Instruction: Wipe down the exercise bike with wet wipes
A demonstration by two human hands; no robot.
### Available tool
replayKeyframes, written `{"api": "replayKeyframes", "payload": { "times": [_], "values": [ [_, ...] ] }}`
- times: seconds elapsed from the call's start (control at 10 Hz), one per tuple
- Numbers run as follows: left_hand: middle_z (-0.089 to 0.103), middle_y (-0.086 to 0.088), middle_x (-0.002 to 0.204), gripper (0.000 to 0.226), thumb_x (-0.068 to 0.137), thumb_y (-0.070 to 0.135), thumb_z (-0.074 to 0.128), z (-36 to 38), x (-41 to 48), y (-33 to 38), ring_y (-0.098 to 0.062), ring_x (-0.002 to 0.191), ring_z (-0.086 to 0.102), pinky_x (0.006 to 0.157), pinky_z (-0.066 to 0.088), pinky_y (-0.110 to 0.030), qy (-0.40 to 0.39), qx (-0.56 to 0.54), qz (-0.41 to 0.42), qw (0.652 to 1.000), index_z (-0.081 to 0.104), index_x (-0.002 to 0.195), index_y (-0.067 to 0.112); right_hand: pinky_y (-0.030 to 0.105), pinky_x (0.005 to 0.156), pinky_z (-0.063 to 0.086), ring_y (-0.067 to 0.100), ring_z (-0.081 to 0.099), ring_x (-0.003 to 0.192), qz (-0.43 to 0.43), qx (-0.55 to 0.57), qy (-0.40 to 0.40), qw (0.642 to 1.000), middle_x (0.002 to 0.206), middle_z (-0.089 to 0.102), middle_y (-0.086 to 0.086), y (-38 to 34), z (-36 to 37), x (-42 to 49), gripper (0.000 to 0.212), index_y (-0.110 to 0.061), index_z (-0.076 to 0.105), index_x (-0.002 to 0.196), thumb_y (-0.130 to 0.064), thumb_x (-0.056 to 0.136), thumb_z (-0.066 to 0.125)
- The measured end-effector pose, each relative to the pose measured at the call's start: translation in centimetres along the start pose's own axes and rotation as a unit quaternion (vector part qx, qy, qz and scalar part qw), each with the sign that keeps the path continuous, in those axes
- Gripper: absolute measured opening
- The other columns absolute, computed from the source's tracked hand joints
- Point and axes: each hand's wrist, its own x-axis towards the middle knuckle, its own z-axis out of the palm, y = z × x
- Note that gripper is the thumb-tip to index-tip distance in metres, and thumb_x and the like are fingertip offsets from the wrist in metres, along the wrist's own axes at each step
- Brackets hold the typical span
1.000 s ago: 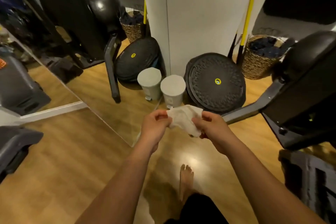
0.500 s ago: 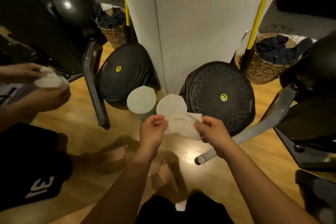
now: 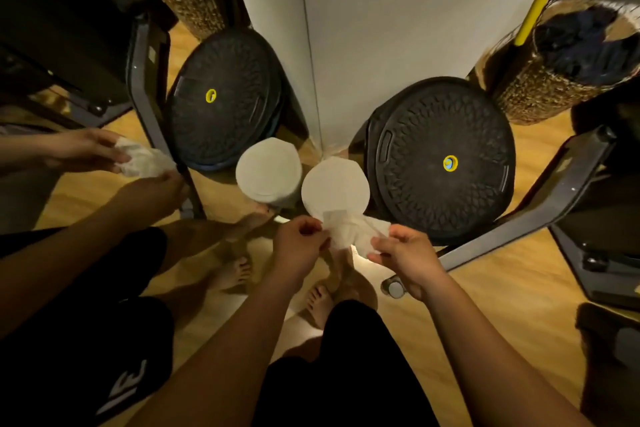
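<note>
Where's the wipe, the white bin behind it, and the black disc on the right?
wet wipe (image 3: 346, 232): head view, crumpled middle
white bin (image 3: 334, 189): head view, lid top
black disc (image 3: 440, 163): head view, patterned face

Showing white on the wet wipe (image 3: 346, 232), black embossed petal pattern with yellow centre on the balance board (image 3: 433, 128), golden-brown weave on the basket (image 3: 540, 94).

Wipe (image 3: 346, 233) before bin (image 3: 335, 189), disc (image 3: 443, 163) right, basket (image 3: 550, 87) behind
</note>
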Motion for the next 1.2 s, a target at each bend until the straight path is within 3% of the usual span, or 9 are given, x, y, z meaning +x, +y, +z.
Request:
{"api": "replayKeyframes", "payload": {
  "times": [0.1,0.2,0.3,0.4,0.7,0.9,1.0,1.1,1.2],
  "values": [
    [0.070,-0.001,0.088,0.005,0.088,0.012,0.069,-0.2,1.8,-1.4,-0.013,0.080,0.064,0.052,0.044,-0.007,-0.013,0.013,-0.024,1.000,0.070,0.093,0.012,0.029,0.065,0.059,0.027,0.070,0.095,0.034,0.008,0.014,0.999,0.105,0.069,0.012,1.2,1.1,2.6,0.016,-0.007,0.067,0.099,0.000,0.085,0.068],
    [0.070,-0.003,0.090,0.007,0.088,0.011,0.069,0.4,4.0,-2.7,-0.013,0.079,0.065,0.052,0.045,-0.006,-0.010,-0.001,-0.054,0.998,0.069,0.096,0.011,0.032,0.065,0.060,0.027,0.070,0.093,0.047,-0.007,0.029,0.998,0.103,0.069,0.012,2.2,2.1,5.2,0.009,-0.013,0.070,0.084,-0.004,0.082,0.072],
    [0.072,-0.009,0.092,0.006,0.086,0.007,0.071,1.6,6.0,-3.9,-0.022,0.083,0.070,0.068,0.057,-0.024,-0.019,-0.042,-0.098,0.994,0.070,0.091,0.011,0.037,0.077,0.060,0.025,0.070,0.089,0.056,0.002,0.052,0.997,0.097,0.070,0.011,3.4,2.9,7.4,0.013,-0.011,0.070,0.076,0.000,0.083,0.071],
    [0.069,-0.014,0.088,0.014,0.084,-0.003,0.068,2.9,7.6,-5.6,-0.029,0.079,0.068,0.081,0.059,-0.041,-0.019,-0.086,-0.144,0.986,0.067,0.080,0.011,0.030,0.068,0.058,0.025,0.069,0.085,0.069,0.031,0.085,0.994,0.093,0.068,0.012,4.7,3.6,8.6,0.017,-0.009,0.066,0.075,0.005,0.084,0.067],
    [0.072,-0.009,0.091,0.015,0.085,0.007,0.071,4.6,13.2,-8.9,-0.022,0.077,0.066,0.066,0.054,-0.031,0.016,-0.105,-0.175,0.979,0.068,0.084,0.022,0.023,0.053,0.055,0.029,0.064,0.088,0.145,0.085,0.119,0.979,0.111,0.063,0.015,8.3,5.1,15.0,0.028,-0.001,0.065,0.109,0.002,0.082,0.070],
    [0.070,-0.009,0.089,0.014,0.090,0.006,0.065,7.6,19.7,-9.8,-0.020,0.078,0.066,0.066,0.054,-0.029,-0.014,-0.142,-0.164,0.976,0.065,0.087,0.020,0.028,0.056,0.048,0.023,0.055,0.068,0.165,0.169,0.099,0.967,0.087,0.060,0.013,8.2,6.4,21.9,0.016,-0.012,0.059,0.097,0.001,0.088,0.062],
    [0.071,0.001,0.097,0.014,0.096,0.020,0.059,8.2,22.6,-9.3,-0.014,0.082,0.067,0.062,0.050,-0.028,-0.079,-0.259,-0.146,0.952,0.064,0.106,0.027,0.027,0.053,0.046,0.014,0.053,0.064,0.184,0.251,0.073,0.947,0.079,0.056,0.001,7.0,6.9,25.1,0.007,-0.020,0.058,0.096,-0.014,0.092,0.062],
    [0.065,0.009,0.115,0.030,0.100,0.037,0.047,7.9,23.6,-9.1,-0.010,0.095,0.060,0.080,0.043,-0.031,-0.093,-0.326,-0.197,0.920,0.059,0.124,0.025,0.027,0.055,0.048,0.014,0.060,0.081,0.181,0.238,0.037,0.954,0.093,0.060,-0.002,6.8,5.8,26.8,0.022,-0.020,0.059,0.113,-0.032,0.095,0.059],
    [0.052,0.009,0.120,0.028,0.099,0.045,0.045,6.9,22.1,-9.2,-0.014,0.110,0.046,0.093,0.030,-0.038,-0.050,-0.324,-0.223,0.918,0.053,0.123,0.032,0.036,0.072,0.050,0.016,0.055,0.096,0.168,0.136,0.077,0.973,0.115,0.058,-0.001,8.1,4.1,26.3,0.028,-0.021,0.058,0.115,-0.034,0.091,0.064]
  ]
}}
